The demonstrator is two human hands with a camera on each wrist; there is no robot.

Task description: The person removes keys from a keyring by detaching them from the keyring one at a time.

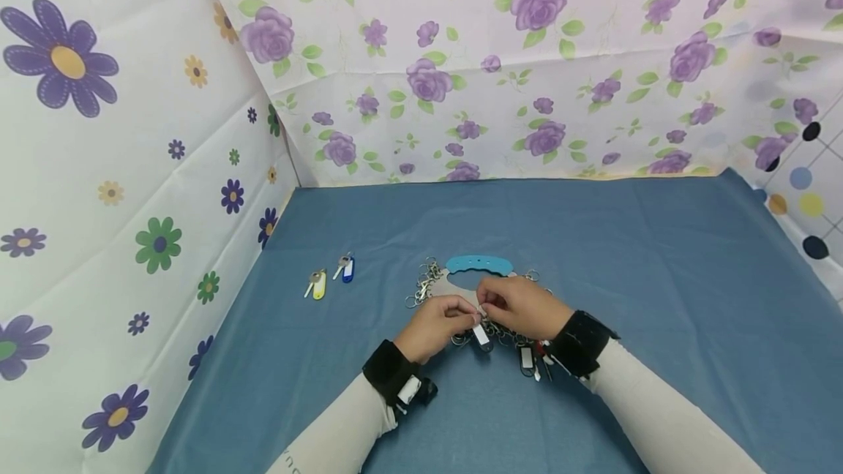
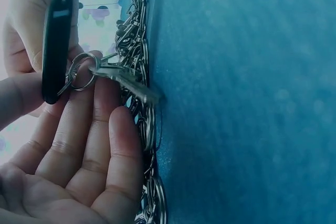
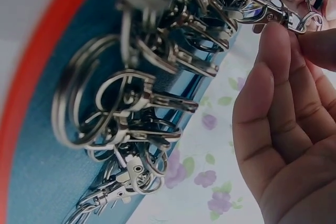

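A grey metal key holder (image 1: 443, 285) with a light-blue handle (image 1: 478, 263) lies on the cloth, fringed with snap clasps (image 3: 173, 103) and split rings. At its near edge my left hand (image 1: 431, 328) pinches a black key tag (image 2: 56, 48) by its ring end, thumb in front and fingers behind the split ring (image 2: 83, 72). Silver keys (image 2: 128, 81) dangle from that ring beside the clasps. My right hand (image 1: 527, 307) pinches the ring end of one snap clasp (image 3: 273, 15), close against the left fingertips. Its remaining fingers lie alongside, loosely bent.
Two sets of keys lie to the left, one with a yellow tag (image 1: 319, 286), the other with a blue tag (image 1: 348, 270). Another black tag (image 1: 527, 360) hangs at the holder's near right, next to a red one. Patterned sheets rise behind the blue cloth (image 1: 593, 240).
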